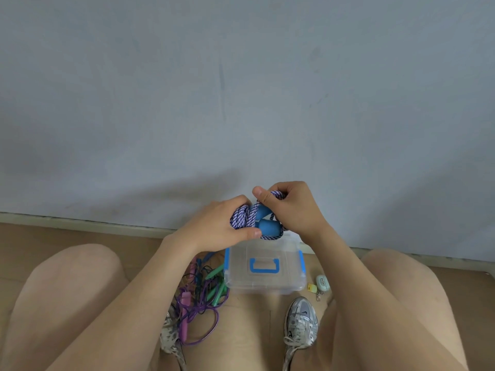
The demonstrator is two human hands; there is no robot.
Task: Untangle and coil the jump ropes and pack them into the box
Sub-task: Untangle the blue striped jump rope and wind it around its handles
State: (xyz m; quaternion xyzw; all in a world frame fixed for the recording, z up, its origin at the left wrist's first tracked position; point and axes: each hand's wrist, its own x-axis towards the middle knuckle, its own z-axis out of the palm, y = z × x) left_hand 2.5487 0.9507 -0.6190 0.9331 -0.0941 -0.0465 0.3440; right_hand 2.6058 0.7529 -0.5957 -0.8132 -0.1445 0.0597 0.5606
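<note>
The left hand (222, 226) gripped the coiled braided rope (245, 219), and the right hand (292, 207) pinched a loop at its 1 o'clock end. The box (267, 286) sat on the floor (249, 330) at 6 o'clock from them (lid apparently closed), its long side running 9-to-3 like the rope.

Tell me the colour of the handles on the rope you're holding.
Blue handles, on a purple-and-white braided rope; the head view shows it.

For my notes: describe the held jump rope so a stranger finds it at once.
Look above the clear box with blue latches. It is the thick purple-white braided rope with blue handles, unlike the thin tangled ropes on the floor.
</note>
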